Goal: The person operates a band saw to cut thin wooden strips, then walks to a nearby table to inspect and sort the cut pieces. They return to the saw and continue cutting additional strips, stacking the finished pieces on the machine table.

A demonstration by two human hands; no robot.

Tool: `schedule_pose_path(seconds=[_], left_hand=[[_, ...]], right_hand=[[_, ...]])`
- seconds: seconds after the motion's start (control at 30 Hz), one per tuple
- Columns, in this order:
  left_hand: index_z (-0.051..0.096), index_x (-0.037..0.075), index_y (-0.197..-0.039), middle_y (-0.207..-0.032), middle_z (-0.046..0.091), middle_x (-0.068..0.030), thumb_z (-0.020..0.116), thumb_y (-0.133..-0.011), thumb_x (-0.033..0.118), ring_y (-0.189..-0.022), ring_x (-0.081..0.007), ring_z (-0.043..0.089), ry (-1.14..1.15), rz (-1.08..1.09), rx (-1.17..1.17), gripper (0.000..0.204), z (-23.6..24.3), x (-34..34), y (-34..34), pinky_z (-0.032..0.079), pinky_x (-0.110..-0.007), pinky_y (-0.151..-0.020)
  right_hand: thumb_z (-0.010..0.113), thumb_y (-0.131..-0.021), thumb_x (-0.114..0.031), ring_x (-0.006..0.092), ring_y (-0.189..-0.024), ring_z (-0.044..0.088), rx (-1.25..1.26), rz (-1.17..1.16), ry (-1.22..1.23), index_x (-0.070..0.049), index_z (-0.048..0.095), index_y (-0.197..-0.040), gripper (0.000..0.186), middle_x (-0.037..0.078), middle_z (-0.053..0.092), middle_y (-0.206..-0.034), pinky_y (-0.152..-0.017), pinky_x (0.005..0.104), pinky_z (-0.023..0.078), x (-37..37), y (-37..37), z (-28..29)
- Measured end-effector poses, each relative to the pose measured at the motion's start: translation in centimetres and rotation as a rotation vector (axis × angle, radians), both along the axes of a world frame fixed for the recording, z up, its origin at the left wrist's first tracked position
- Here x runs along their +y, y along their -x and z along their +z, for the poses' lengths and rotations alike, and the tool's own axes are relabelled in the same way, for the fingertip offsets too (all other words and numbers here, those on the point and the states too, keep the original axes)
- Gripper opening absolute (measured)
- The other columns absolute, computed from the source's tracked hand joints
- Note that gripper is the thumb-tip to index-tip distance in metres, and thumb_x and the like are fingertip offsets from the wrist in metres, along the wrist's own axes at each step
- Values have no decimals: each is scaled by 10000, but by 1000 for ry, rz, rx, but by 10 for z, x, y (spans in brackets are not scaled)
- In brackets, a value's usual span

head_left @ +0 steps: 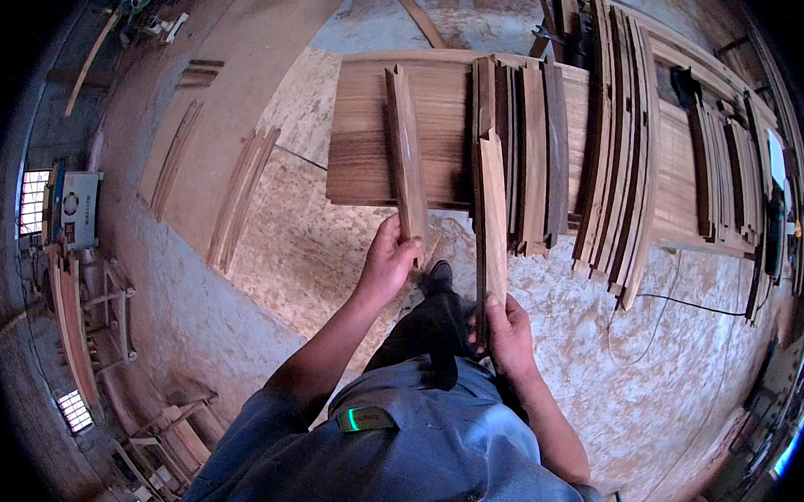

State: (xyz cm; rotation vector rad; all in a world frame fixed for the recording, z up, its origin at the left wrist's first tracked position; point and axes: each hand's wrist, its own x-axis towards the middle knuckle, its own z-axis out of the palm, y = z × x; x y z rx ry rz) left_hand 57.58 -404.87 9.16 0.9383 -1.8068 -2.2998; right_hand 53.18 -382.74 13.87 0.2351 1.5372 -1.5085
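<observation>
My left hand (387,263) is closed round the near end of a brown wooden strip (404,151), whose far end reaches over a wide wooden board (356,117). Lower and to the right, my right hand (508,334) grips the near end of a paler wooden strip (494,214). A dark side shows along this strip's left edge, and its far end overlaps other strips on the board. Just right of it, several wooden strips (531,153) in light and dark brown lie side by side across the board.
A larger bundle of long strips (628,139) lies farther right, with shorter strips (712,176) beyond. On the left, thin strips (245,196) rest on a large flat sheet (260,58) on the floor. A dark cable (696,307) trails at right. A wooden frame (179,426) stands lower left.
</observation>
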Motion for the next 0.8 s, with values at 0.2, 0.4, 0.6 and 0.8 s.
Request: schedule_pose_path(seconds=[0.2,0.4,0.6,0.8], left_hand=[[368,3,-1345,-1136,550,-91,479,-891,48,-980,-177,570,-21,-12,43,469,4,5,-3,515,-343,-817],[410,2,-1315,-1154,568,-117,504,-896,102,-973,-220,591,-500,38,143,441,19,4,-4,502,-364,-839],[400,46,-1346,-1235,565,-137,554,-890,156,-1017,-245,602,-727,5,194,494,21,-2,-8,517,-371,-838],[389,56,-1363,-1236,566,-146,563,-886,134,-965,-272,626,-787,6,208,514,15,-5,-11,525,-379,-836]], right_hand=[[495,-964,-389,116,-534,575,-12,-10,22,-9,491,-1021,384,53,583,-736,-420,232,444,1,1,3],[498,-962,-395,113,-532,567,-24,-30,28,-7,492,-1036,395,56,585,-737,-420,230,442,4,0,1],[506,-957,-401,108,-540,566,-4,-14,43,-9,497,-1042,401,51,588,-746,-427,227,442,7,0,-1],[501,-958,-405,105,-548,568,-27,-27,31,-13,505,-1046,402,48,591,-748,-431,227,441,8,0,2]])
